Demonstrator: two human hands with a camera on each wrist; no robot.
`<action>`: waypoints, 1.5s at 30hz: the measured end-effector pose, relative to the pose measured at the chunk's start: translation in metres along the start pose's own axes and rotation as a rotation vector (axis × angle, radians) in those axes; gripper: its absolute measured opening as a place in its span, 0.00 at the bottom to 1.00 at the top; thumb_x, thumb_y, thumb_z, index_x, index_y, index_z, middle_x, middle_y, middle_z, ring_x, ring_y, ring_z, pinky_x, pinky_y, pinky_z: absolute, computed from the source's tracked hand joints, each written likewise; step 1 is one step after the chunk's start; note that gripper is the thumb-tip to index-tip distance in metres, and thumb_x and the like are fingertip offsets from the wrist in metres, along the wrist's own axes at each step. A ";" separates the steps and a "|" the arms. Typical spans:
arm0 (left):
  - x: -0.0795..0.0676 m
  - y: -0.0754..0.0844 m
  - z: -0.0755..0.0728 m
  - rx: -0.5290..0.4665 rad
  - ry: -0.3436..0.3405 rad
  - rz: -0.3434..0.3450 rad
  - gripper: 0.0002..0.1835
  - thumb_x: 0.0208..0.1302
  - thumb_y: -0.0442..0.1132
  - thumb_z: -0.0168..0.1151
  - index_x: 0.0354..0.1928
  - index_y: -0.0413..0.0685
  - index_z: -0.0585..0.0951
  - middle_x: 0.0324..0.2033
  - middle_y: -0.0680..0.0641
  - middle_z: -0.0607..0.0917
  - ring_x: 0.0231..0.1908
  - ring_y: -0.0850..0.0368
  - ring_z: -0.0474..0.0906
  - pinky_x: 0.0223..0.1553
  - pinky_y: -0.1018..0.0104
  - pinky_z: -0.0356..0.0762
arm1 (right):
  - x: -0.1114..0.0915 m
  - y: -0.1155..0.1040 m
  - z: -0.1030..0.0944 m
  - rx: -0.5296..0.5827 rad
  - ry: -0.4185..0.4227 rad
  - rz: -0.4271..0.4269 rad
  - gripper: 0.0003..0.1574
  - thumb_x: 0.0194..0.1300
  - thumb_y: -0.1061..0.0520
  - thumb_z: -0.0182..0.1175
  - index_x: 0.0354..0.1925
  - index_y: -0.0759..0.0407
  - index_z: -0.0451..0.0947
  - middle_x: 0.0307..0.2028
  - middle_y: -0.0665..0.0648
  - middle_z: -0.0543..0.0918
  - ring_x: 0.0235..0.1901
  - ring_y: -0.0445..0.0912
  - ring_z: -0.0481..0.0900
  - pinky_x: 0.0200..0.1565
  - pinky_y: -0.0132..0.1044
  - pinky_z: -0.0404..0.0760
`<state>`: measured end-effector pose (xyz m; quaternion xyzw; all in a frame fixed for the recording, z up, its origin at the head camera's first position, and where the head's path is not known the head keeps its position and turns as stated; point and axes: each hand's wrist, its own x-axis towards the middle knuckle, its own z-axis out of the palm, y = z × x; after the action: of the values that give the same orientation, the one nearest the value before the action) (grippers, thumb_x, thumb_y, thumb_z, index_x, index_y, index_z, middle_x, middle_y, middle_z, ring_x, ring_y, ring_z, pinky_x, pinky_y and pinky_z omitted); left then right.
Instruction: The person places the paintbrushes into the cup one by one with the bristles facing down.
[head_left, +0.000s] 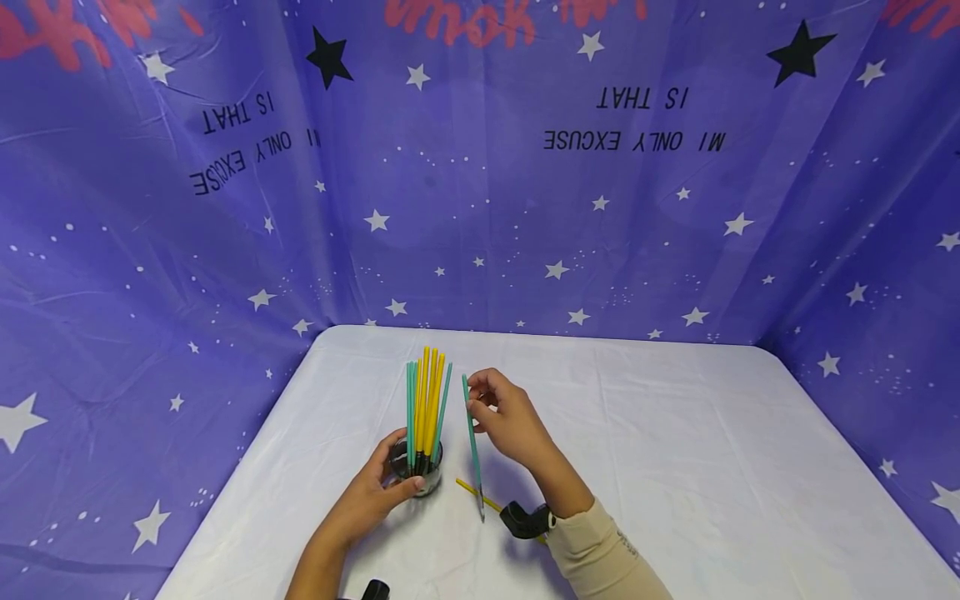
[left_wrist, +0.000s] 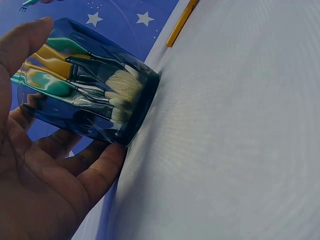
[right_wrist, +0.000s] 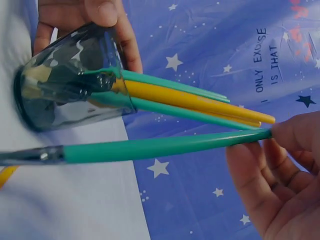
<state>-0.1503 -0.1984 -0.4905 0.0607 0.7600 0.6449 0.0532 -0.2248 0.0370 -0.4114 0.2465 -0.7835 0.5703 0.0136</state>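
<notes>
My left hand (head_left: 366, 498) grips a clear drinking glass (head_left: 431, 484) round its side, the glass standing on the table. Several paintbrushes with yellow handles (head_left: 430, 400) and green handles (head_left: 410, 408) lean inside it. Through the glass wall their pale bristles (left_wrist: 122, 92) show at the bottom. To the right of the glass, my right hand (head_left: 513, 423) pinches one green paintbrush (right_wrist: 150, 150) near the handle's end, between thumb and fingers. This brush hangs nearly upright outside the glass, its metal ferrule and tip pointing down.
A yellow stick (head_left: 467, 485), perhaps another brush, lies on the white table (head_left: 675, 467), partly hidden behind the right wrist and its black camera (head_left: 523, 520). Purple cloth with stars (head_left: 480, 217) hangs behind the table and along both sides.
</notes>
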 end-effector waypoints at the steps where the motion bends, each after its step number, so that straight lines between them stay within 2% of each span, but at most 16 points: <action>1: 0.000 0.000 0.000 -0.002 0.004 -0.003 0.43 0.62 0.38 0.71 0.75 0.57 0.58 0.65 0.39 0.70 0.65 0.44 0.69 0.59 0.68 0.68 | 0.000 -0.001 0.001 0.017 0.011 -0.001 0.13 0.69 0.67 0.57 0.51 0.60 0.74 0.38 0.57 0.77 0.34 0.48 0.80 0.31 0.37 0.84; 7: -0.001 -0.001 0.000 0.003 -0.002 0.010 0.43 0.62 0.37 0.70 0.75 0.54 0.58 0.65 0.38 0.70 0.65 0.42 0.69 0.60 0.65 0.68 | 0.000 -0.013 0.006 0.074 0.089 -0.007 0.14 0.69 0.69 0.57 0.53 0.65 0.72 0.38 0.58 0.77 0.37 0.49 0.79 0.33 0.39 0.85; 10: -0.001 0.000 0.001 0.008 -0.007 0.005 0.43 0.62 0.38 0.70 0.74 0.55 0.58 0.66 0.38 0.70 0.65 0.42 0.68 0.60 0.65 0.68 | -0.002 -0.028 0.007 0.102 0.125 -0.044 0.13 0.69 0.71 0.55 0.51 0.69 0.71 0.37 0.61 0.77 0.36 0.52 0.80 0.33 0.41 0.85; 14: -0.002 0.000 0.001 -0.006 -0.003 -0.008 0.42 0.62 0.38 0.71 0.74 0.58 0.59 0.66 0.39 0.70 0.65 0.44 0.68 0.59 0.70 0.68 | -0.004 -0.045 0.005 0.143 0.169 -0.104 0.12 0.68 0.73 0.54 0.50 0.70 0.70 0.36 0.64 0.77 0.35 0.53 0.80 0.33 0.41 0.85; 20: -0.001 0.000 0.001 -0.004 0.012 0.000 0.42 0.61 0.38 0.71 0.73 0.58 0.60 0.65 0.39 0.71 0.64 0.44 0.70 0.57 0.72 0.69 | 0.005 -0.039 0.005 0.216 0.227 -0.135 0.15 0.68 0.73 0.56 0.52 0.70 0.70 0.38 0.62 0.76 0.36 0.50 0.80 0.34 0.42 0.85; 28: 0.001 -0.001 0.001 0.002 0.004 0.005 0.41 0.62 0.38 0.71 0.73 0.60 0.60 0.65 0.39 0.71 0.65 0.44 0.69 0.63 0.57 0.67 | 0.008 -0.036 0.006 0.302 0.294 -0.221 0.15 0.70 0.70 0.56 0.53 0.67 0.69 0.40 0.63 0.74 0.37 0.50 0.79 0.36 0.48 0.85; 33: 0.001 0.000 0.001 0.008 0.012 0.001 0.41 0.62 0.38 0.70 0.73 0.59 0.60 0.65 0.39 0.71 0.65 0.43 0.69 0.63 0.54 0.66 | 0.009 -0.033 0.011 0.303 0.309 -0.211 0.15 0.70 0.70 0.56 0.53 0.66 0.69 0.40 0.63 0.74 0.37 0.49 0.79 0.37 0.47 0.85; 37: 0.001 0.000 0.001 0.007 0.012 0.002 0.41 0.62 0.38 0.70 0.73 0.59 0.59 0.65 0.39 0.71 0.65 0.43 0.69 0.63 0.55 0.66 | 0.011 -0.025 0.016 0.261 0.294 -0.172 0.15 0.70 0.70 0.56 0.53 0.65 0.70 0.40 0.62 0.75 0.37 0.54 0.79 0.36 0.44 0.85; 42: 0.000 0.000 0.000 -0.006 0.004 0.001 0.42 0.62 0.36 0.70 0.74 0.58 0.59 0.66 0.39 0.71 0.65 0.44 0.69 0.63 0.57 0.66 | 0.013 -0.018 0.026 0.217 0.272 -0.087 0.15 0.70 0.70 0.56 0.54 0.68 0.70 0.40 0.63 0.75 0.38 0.61 0.79 0.35 0.51 0.85; 45: 0.000 0.000 0.000 -0.012 0.002 0.003 0.41 0.63 0.36 0.70 0.74 0.58 0.59 0.66 0.38 0.71 0.65 0.43 0.68 0.64 0.56 0.65 | 0.010 -0.024 0.030 0.199 0.247 -0.060 0.15 0.69 0.72 0.55 0.53 0.71 0.70 0.40 0.65 0.75 0.38 0.61 0.78 0.35 0.52 0.84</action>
<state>-0.1508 -0.1980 -0.4905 0.0609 0.7562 0.6494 0.0520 -0.2157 0.0012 -0.3977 0.1981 -0.7077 0.6704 0.1023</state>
